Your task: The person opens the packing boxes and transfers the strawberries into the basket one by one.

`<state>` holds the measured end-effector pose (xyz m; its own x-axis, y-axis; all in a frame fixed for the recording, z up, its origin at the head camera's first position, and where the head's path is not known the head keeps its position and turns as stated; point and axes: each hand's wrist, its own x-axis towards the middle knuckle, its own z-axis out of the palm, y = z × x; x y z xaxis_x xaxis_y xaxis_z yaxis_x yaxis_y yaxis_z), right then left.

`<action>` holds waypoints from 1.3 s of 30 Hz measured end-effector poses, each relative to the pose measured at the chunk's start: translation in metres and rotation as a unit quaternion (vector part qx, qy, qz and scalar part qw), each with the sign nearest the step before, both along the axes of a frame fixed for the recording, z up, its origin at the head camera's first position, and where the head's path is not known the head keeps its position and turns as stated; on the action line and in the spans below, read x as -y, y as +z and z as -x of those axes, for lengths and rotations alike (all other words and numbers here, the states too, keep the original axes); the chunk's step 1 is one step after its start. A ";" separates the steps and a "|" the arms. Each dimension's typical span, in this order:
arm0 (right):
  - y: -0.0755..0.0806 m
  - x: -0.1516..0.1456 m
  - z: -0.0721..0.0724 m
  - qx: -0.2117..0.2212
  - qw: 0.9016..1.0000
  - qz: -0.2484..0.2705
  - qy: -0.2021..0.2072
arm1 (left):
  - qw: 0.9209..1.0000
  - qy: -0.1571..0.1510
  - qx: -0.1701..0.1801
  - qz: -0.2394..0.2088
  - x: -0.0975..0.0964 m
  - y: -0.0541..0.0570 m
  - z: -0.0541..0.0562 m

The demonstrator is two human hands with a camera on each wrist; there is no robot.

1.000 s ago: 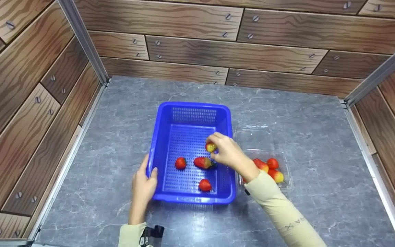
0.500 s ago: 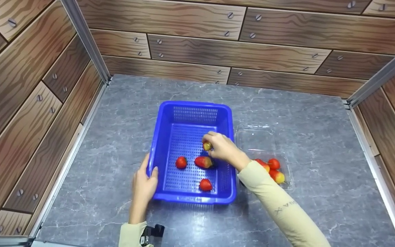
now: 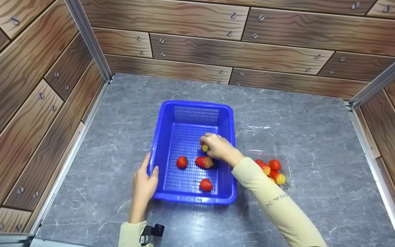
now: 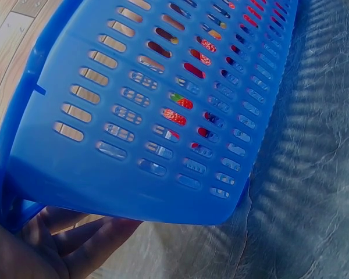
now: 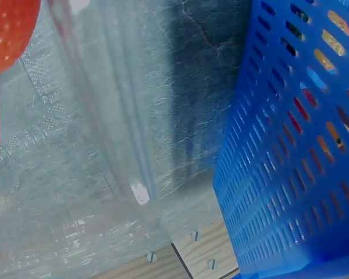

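A blue plastic basket (image 3: 197, 198) with slotted sides stands in the middle of the head view. My left hand (image 3: 144, 183) grips its left rim, the thumb on the inner side and fingers (image 4: 99, 241) under the rim in the left wrist view. Inside the basket, my right hand (image 3: 218, 147) pinches a red-and-yellow strawberry (image 3: 205, 148), mostly covered by the fingers. Just below it lies a longer strawberry (image 3: 203, 162) with a yellowish end. Two red strawberries, one to the left (image 3: 181, 162) and one near the front (image 3: 206, 185), rest on the basket's floor.
A clear plastic clamshell box (image 3: 288, 171), lid folded back, sits right of the basket with several red and red-and-yellow strawberries (image 3: 275, 165) in it; my right sleeve (image 3: 262, 188) partly covers it. Wood-patterned walls (image 3: 197, 44) enclose the grey marbled tabletop (image 3: 132, 96).
My right hand has moved left and deeper into the basket with the strawberry. My left hand keeps its grip on the rim, and the basket stays in place.
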<state>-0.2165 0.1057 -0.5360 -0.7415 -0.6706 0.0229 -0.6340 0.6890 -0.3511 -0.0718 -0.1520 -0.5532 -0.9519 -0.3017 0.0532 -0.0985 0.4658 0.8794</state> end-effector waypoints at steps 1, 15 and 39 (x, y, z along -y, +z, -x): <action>0.000 0.000 0.000 0.004 1.000 -0.002 -0.001 | 1.000 0.000 0.000 0.000 0.000 0.000 0.000; 0.000 0.000 -0.001 -0.003 0.999 -0.030 0.011 | 1.000 0.003 0.015 -0.005 -0.001 0.000 0.002; -0.005 0.002 -0.004 -0.011 0.999 -0.030 0.021 | 1.000 -0.001 0.017 0.005 0.001 -0.001 0.000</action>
